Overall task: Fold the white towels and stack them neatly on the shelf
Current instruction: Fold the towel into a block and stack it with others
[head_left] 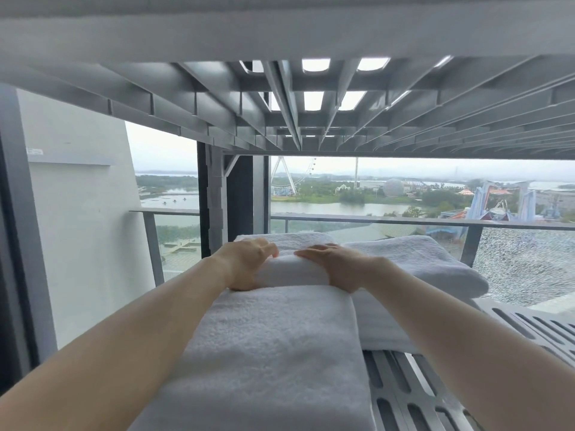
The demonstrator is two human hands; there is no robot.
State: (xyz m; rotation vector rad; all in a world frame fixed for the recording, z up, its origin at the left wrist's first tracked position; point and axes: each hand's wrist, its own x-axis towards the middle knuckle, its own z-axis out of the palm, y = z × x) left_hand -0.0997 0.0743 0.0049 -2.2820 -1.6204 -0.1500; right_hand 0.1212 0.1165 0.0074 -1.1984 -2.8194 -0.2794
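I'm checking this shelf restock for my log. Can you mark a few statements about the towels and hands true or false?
1. The left hand and right hand both hold the small towel. True.
2. The shelf is solid wood. False: it is grey and slotted.
3. A large folded towel lies nearer the camera than the small towel. True.
4. Nothing lies to the right of the hands. False: more folded towels lie there.

Both arms stretched forward; left hand (249, 262) and right hand (337, 267) curl round towel (292, 272) ends, fingertips nearly meeting
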